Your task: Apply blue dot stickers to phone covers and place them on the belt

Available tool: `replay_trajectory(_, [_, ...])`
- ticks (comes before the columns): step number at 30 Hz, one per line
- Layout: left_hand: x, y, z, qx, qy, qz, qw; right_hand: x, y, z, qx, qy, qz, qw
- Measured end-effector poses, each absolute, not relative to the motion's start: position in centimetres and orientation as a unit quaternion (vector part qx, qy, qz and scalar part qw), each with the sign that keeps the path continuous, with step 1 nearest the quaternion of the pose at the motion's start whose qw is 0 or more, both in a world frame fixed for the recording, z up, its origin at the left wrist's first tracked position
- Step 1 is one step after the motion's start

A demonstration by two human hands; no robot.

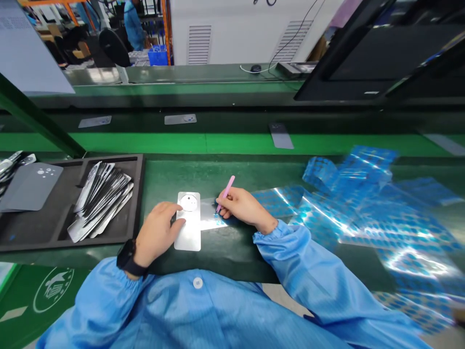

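A silver phone back cover [188, 223] with a round camera hole lies flat on the dark green bench in front of me. My left hand [158, 234] rests on its left edge, fingers curled against it and pinning it down. My right hand [242, 207] pinches pink tweezers [225, 192], their tip touching a shiny film sheet [214, 220] of blue stickers just right of the cover. Both arms are in blue sleeves, and a black watch sits on my left wrist.
A black foam tray [136, 194] at left holds a fanned stack of several covers [103, 198]; a grey cover [31, 186] lies further left. Crumpled blue sticker sheets [363, 208] spread at right. Single covers ride the green conveyor [232, 143]. A dark monitor [381, 53] stands at upper right.
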State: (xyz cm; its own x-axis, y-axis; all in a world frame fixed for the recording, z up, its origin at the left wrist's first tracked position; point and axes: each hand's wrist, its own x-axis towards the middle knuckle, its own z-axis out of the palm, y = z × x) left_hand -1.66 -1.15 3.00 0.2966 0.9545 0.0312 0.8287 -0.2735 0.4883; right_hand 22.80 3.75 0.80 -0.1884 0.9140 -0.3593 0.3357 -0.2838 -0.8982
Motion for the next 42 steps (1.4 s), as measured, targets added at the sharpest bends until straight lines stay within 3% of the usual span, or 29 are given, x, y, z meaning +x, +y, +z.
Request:
replay_trajectory(9, [-0.5, 1.2, 1.2, 0.818, 0.533, 0.087, 0.198, 22.7, 3.8, 0.9, -0.572, -0.502, 0.588, 0.274])
replay_trajectory(19, [-0.3, 0.4, 0.2, 0.822, 0.526, 0.133, 0.174, 20.1, 3.5, 2.5, -0.566, -0.468, 0.59, 0.335])
replay_trajectory(42, [-0.3, 0.1, -0.8, 0.841, 0.495, 0.172, 0.138, 18.1, 4.8, 1.2, -0.595, -0.488, 0.576, 0.276])
